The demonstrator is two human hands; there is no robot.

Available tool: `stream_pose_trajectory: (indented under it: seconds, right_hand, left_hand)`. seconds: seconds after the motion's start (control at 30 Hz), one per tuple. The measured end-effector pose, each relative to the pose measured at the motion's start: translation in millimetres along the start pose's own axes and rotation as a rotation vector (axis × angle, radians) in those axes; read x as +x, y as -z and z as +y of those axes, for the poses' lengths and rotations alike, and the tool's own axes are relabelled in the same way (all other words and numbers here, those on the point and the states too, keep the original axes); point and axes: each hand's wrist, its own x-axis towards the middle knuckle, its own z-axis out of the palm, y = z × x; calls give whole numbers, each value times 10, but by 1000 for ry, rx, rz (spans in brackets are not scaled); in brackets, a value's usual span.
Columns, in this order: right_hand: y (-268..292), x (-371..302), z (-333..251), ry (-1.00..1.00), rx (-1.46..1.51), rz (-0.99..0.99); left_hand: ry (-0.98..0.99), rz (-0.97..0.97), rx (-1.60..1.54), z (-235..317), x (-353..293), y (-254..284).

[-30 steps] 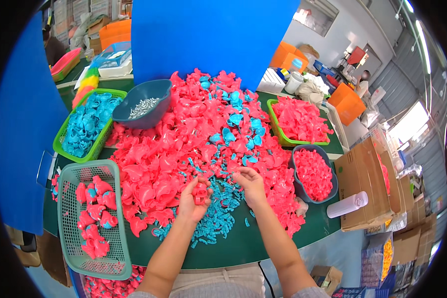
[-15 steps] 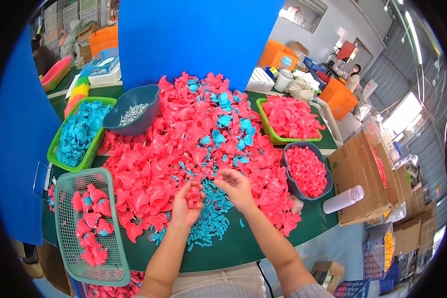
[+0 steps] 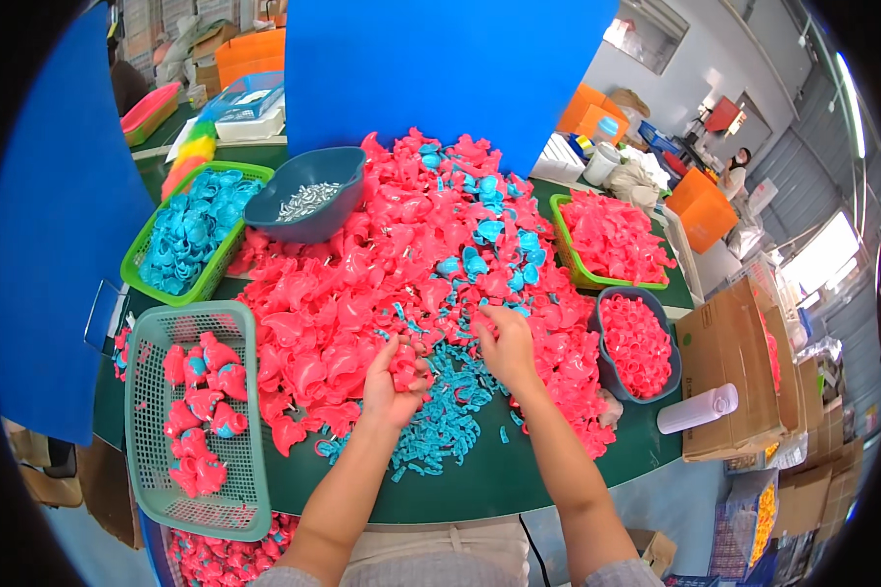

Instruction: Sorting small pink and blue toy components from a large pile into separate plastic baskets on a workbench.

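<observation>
Small pink plastic parts [image 3: 408, 372] lie in my left hand [image 3: 394, 389], which is turned palm up with its fingers curled around them. To its right, my right hand [image 3: 509, 350] reaches to the edge of the pink pile, fingers bent together; whatever they grip is hidden. A big heap of glossy pink shell pieces [image 3: 313, 303] covers the table's middle, with blue shell pieces [image 3: 475, 262] scattered among them. Just below and between my hands spreads a heap of small blue plastic parts [image 3: 440, 421].
At left stand a grey-green basket [image 3: 264, 489] of pink-and-blue assembled figures, a green basket [image 3: 135, 264] of blue shells and a dark bowl [image 3: 308, 227] with metal screws. A green basket [image 3: 589, 282], a grey tub [image 3: 636, 394], a pale bottle [image 3: 697, 409] and a cardboard box [image 3: 719, 362] stand right.
The whole view has shifted, moving the table rightward and slightly up in the picture. My right hand has gone from above the parts down to the pile's edge; my left still holds pink parts.
</observation>
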Motion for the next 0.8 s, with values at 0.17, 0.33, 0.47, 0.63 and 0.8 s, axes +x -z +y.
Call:
stream_pose_trajectory:
  seconds: [0.17,0.33,0.47,0.63,0.8]
  right_hand:
    - [-196,15,31,226,-139,-190]
    - [-390,140,-98,344,-373,-373]
    - [-460,188,-58,299,-412,-502]
    - [-416,262,-55,288,-519,-627]
    - [-447,239,-9,239,-535,-609]
  left_hand:
    - [-31,-22,27,21,22,52]
    - [-71,5,81,-21,24,47]
    - [-53,-36,88,-31,35,66]
    - [-48,15,49,-44,12,0]
    - [-62,67,31,-61,0,-48]
